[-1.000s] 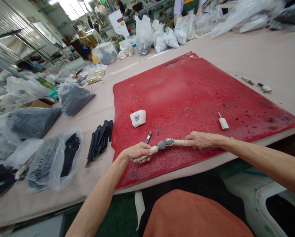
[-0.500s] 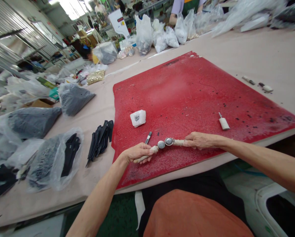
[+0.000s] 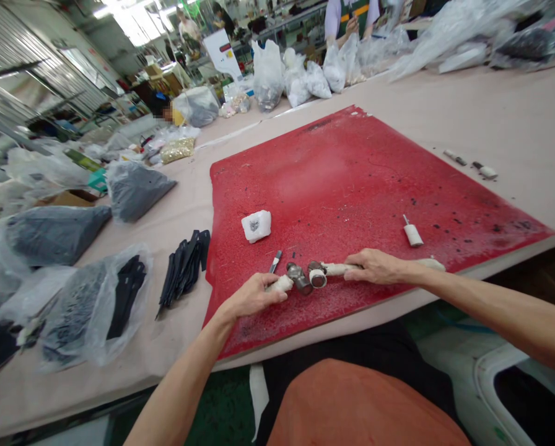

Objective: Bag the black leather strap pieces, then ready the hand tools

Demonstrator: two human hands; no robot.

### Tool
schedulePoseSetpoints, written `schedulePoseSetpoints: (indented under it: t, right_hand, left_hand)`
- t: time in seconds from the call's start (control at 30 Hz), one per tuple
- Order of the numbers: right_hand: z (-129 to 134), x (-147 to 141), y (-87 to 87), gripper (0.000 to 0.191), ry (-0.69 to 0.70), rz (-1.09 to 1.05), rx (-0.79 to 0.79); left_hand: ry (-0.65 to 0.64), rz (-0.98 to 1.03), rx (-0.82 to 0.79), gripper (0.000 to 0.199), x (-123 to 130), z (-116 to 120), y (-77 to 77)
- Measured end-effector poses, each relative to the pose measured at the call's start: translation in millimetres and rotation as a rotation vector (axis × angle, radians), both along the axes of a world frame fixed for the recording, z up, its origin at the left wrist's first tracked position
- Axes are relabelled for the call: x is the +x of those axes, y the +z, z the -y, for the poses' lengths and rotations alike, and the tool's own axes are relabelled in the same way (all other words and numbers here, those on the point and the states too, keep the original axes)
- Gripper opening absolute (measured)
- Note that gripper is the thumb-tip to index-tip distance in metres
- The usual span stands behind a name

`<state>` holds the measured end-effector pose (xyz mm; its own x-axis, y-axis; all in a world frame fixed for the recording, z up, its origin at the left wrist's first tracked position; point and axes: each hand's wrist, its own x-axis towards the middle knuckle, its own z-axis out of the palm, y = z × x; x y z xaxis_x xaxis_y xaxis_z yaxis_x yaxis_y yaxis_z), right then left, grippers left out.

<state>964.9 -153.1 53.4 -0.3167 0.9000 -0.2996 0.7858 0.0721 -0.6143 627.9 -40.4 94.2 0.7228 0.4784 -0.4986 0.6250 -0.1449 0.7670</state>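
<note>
Two hammers with wrapped pale handles are over the near part of a red board point(image 3: 314, 186). My left hand point(image 3: 254, 294) is closed round the handle of the left hammer point(image 3: 300, 278). My right hand point(image 3: 373, 266) grips the handle of the right hammer point(image 3: 317, 275), whose end sticks out beyond my wrist. The two metal heads are side by side, close together. Just behind my left hand lies a small metal-tipped tool point(image 3: 275, 261). A white block with a dark mark point(image 3: 256, 226) rests farther back. A white cylinder with a metal pin point(image 3: 412, 233) lies beyond my right hand.
Black strips point(image 3: 184, 266) lie left of the board, beside an open plastic bag point(image 3: 119, 303). Filled bags point(image 3: 138, 189) crowd the far left. White bags point(image 3: 268, 74) line the back, near a person point(image 3: 352, 21). Small tools point(image 3: 484, 171) lie at the right.
The hammer heads have turned from face-up to tilted, showing their sides. My left hand has rolled over its handle. The person at the back has raised a hand.
</note>
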Motion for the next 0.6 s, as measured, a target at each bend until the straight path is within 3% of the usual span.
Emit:
schedulePoseSetpoints:
  t: [0.1, 0.23, 0.43, 0.6]
  right_hand:
    - [3, 1, -1.8, 0.032, -0.004, 0.095, 0.185]
    - [5, 1, -6.6, 0.029, 0.011, 0.149, 0.333]
    - [9, 0, -16.8, 0.029, 0.054, 0.200, 0.412]
    - [7, -1, -16.3, 0.027, 0.031, 0.215, 0.418]
  left_hand:
    - [-0.028, -0.011, 0.232, 0.033, 1, 6, 7.2]
    - [-0.082, -0.037, 0.408, 0.030, 2, 13, 6.0]
    - [-0.124, -0.043, 0.459, 0.027, -1, 15, -3.8]
    - [-0.152, -0.057, 0.475, 0.031, 1, 11, -0.8]
